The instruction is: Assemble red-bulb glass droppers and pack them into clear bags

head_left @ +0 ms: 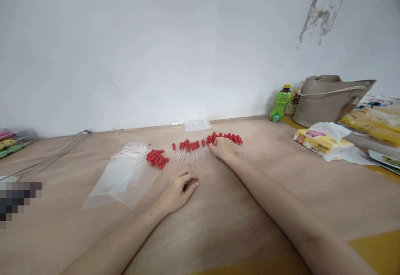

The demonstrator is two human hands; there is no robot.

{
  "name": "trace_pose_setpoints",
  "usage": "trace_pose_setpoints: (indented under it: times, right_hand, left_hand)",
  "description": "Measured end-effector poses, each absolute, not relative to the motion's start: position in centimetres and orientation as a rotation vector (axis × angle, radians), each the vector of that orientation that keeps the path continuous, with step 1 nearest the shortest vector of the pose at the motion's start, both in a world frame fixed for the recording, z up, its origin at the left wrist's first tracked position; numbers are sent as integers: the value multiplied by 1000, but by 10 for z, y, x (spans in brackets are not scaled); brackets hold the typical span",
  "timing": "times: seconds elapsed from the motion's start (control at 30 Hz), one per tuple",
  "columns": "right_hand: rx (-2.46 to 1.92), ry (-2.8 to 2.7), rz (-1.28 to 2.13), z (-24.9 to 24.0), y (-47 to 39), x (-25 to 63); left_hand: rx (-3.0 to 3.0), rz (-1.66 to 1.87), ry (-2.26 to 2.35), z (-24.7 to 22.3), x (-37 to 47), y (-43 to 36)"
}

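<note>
Glass droppers with red rubber bulbs [187, 146] lie side by side in a row, bulbs toward the wall. My right hand [223, 148] reaches over the right part of this row, its fingers pinched at the red bulb end of a dropper and partly hiding those beneath. Nearer to me, my left hand [180, 189] rests on the table with fingers curved and thumb apart, holding nothing. Beyond it, left of the row, is a small pile of loose red rubber bulbs [156, 158]. Clear zip bags [125, 179] lie flat beside that pile.
Another small clear bag [198, 126] lies by the wall. On the right stand a tissue box [325, 143], a green bottle [280, 103] and a grey-beige bag [325, 100]. A grey cable [59, 154] crosses the left of the brown-covered table [237, 233].
</note>
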State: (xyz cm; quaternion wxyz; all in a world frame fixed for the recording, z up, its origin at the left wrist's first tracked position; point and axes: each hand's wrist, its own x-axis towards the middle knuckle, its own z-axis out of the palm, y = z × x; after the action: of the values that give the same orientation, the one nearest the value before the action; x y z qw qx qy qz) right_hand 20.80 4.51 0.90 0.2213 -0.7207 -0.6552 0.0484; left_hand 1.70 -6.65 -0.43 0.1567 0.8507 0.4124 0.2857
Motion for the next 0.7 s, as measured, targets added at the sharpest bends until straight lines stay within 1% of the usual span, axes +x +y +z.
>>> trace_pose_setpoints:
  times: [0.17,0.5,0.7]
  right_hand:
    - [-1858,-1910,131,10,37,189]
    - [-2008,-1909,201,14,49,169]
    - [-1999,-1951,265,24,50,167]
  left_hand:
    - [2438,822,1181,-4,18,-68]
    - [2462,837,1160,-3,16,-66]
    - [2504,886,1168,-5,19,-72]
